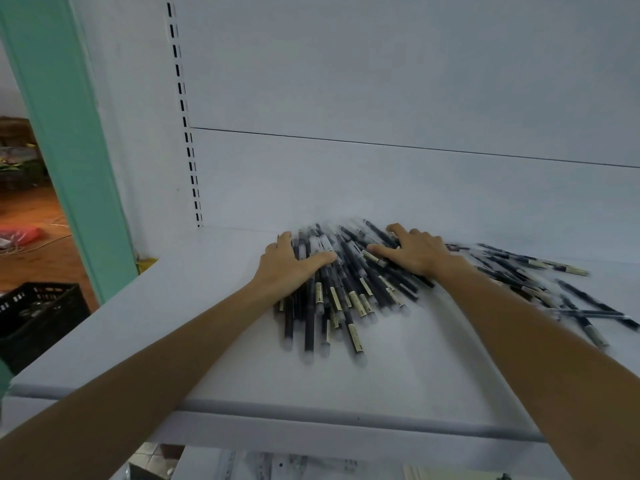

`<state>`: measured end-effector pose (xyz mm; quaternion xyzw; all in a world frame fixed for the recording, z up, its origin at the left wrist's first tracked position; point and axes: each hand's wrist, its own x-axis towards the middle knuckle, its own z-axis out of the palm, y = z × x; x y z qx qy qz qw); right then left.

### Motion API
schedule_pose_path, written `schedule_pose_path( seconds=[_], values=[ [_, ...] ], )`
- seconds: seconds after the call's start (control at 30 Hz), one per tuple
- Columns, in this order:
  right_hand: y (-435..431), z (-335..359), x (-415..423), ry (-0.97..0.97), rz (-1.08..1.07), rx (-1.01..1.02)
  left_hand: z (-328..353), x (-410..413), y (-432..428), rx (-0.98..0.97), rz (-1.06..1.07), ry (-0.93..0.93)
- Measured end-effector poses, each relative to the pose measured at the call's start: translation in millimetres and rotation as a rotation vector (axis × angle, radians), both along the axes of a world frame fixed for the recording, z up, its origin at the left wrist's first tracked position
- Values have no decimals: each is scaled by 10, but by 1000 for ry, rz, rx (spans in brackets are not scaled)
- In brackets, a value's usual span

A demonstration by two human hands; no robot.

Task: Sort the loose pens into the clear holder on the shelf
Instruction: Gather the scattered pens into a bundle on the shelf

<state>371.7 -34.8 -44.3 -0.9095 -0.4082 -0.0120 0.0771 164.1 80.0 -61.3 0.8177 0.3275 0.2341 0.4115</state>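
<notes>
Left hand (291, 268) and right hand (414, 252) lie spread, palms down, fingers straight, pressing on the heap of pens (346, 299) from either side. A black crate (38, 317) stands low on the left, beside the shelf (398, 375); its contents are unclear. More pens lie strewn to the right. A teal post (69, 133) rises at far left.

Dim, cool, even light; motion blur; wide-angle edge distortion.
</notes>
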Motion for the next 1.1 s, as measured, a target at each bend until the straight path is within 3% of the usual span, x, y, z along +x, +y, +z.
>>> schedule_pose_path(
  seconds=[0.27,0.5,0.63,0.9,0.97,1.1],
  values=[
    [311,-26,-463,56,-158,97,47,36,-29,61,65,123],
    [431,76,-724,176,-287,139,90,54,-37,55,72,114],
    [439,104,-785,320,-240,249,118,88,4,55,74,160],
    [296,459,-1000,578,-62,250,105,127,96,18,46,144],
    [172,512,-941,582,-67,255,157,77,41,22,34,152],
    [-163,510,-708,405,-100,161,120,49,98,-3,-30,104]
  ],
)
